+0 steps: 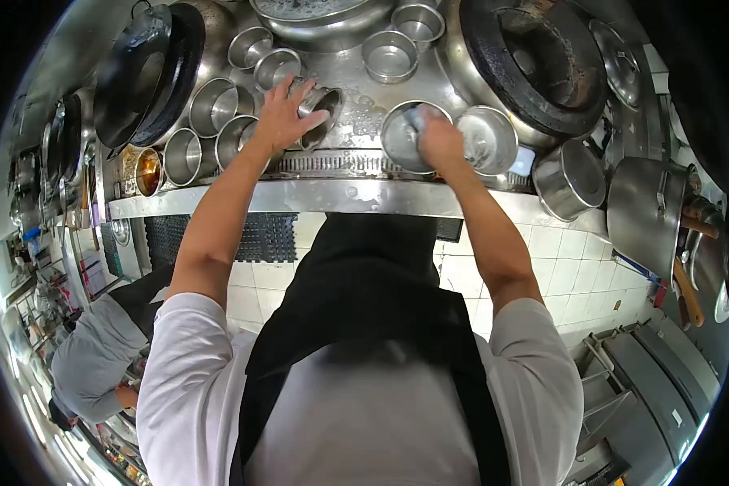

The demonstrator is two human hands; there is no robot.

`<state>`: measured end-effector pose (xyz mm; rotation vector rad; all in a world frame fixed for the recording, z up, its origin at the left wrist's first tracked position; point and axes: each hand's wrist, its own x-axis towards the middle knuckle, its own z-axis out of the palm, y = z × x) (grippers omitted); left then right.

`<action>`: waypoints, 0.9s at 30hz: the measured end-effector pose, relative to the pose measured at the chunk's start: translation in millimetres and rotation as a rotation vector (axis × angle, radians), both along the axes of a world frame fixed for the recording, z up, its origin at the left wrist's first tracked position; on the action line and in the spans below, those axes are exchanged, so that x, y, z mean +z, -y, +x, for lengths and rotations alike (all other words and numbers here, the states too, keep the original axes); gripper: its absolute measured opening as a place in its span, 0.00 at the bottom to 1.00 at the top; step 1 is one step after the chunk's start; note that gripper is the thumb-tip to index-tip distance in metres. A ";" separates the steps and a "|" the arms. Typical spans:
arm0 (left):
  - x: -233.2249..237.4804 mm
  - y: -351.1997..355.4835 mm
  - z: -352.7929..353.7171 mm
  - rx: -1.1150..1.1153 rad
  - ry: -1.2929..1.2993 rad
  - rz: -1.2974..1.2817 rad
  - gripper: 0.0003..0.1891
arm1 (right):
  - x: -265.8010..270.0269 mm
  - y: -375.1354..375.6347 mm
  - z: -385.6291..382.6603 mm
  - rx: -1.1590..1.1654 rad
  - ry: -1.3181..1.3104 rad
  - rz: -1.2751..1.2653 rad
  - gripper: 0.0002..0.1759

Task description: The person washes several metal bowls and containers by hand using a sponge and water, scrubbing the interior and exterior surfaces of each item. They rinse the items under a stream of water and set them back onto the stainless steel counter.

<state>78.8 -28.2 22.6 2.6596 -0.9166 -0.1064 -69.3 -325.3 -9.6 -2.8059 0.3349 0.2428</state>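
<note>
Steel bowl (398, 144), likely mid-wipe; pale item (415, 119) clenched in right hand (441, 145); tilted pot (329, 104) at left hand (280, 120), grasp unclear; steadying advisable next.

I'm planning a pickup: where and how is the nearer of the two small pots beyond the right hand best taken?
Pinch the nearer pot by its near rim, probably from the person's side: it stands upright, mouth open, no handle showing, while the farther pot crowds its back right.

No words or numbers can be read; the grey cabinet's (641, 381) white sticker (677, 418) is too small.
</note>
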 end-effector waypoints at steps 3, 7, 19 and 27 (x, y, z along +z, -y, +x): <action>-2.9 -6.6 11.3 -0.018 -0.018 0.025 0.37 | 55.1 -21.0 -8.0 -0.102 0.373 0.179 0.23; 2.5 0.7 19.6 -0.026 -0.040 0.114 0.35 | 46.7 -106.1 -2.5 -0.090 0.495 0.491 0.28; -9.7 2.6 33.8 -0.125 0.001 0.172 0.33 | -66.8 -199.2 72.2 0.501 -0.068 -0.044 0.22; -4.5 4.3 38.7 -0.080 -0.054 0.262 0.34 | -75.6 -243.5 62.3 0.081 0.157 0.602 0.16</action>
